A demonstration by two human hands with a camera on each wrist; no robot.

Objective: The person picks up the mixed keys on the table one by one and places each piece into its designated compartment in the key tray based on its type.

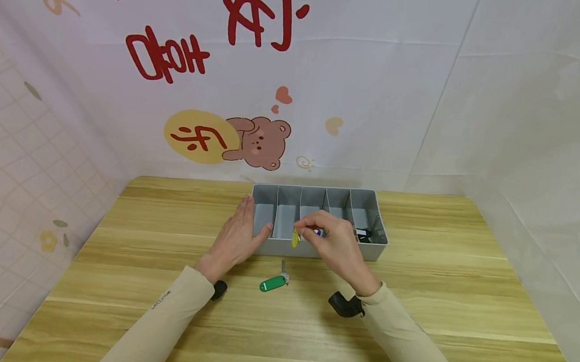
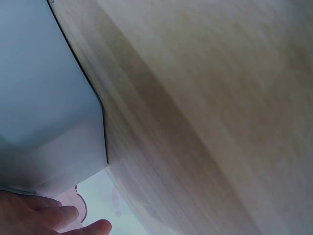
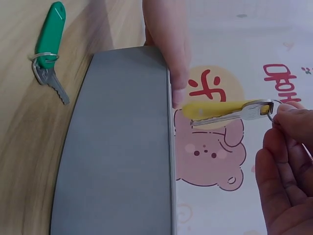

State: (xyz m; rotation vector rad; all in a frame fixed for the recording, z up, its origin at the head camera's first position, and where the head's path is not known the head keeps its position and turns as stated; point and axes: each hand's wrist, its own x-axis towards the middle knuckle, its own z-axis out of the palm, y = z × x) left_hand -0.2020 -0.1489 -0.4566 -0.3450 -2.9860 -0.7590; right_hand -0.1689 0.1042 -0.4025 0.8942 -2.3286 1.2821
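My right hand (image 1: 335,241) pinches the ring of a silver key (image 3: 252,112) with a yellow key tag (image 3: 215,108). Key and tag hang from its fingertips over the front edge of a grey divided box (image 1: 283,247). Resting along the box's left end is my left hand (image 1: 234,237), fingers straight and thumb spread over the front rim. In the left wrist view only some of its fingers (image 2: 61,215) show, beside the box wall. A green key tag (image 1: 272,283) with a silver key (image 3: 57,88) lies on the table in front of the box.
Small dark items (image 1: 363,235) lie in the box's rightmost compartment. Something blue (image 1: 320,232) shows past my right fingers, partly hidden. Thin dividers split the box into a row of compartments. A printed white cloth (image 1: 373,84) hangs behind the wooden table (image 1: 447,289).
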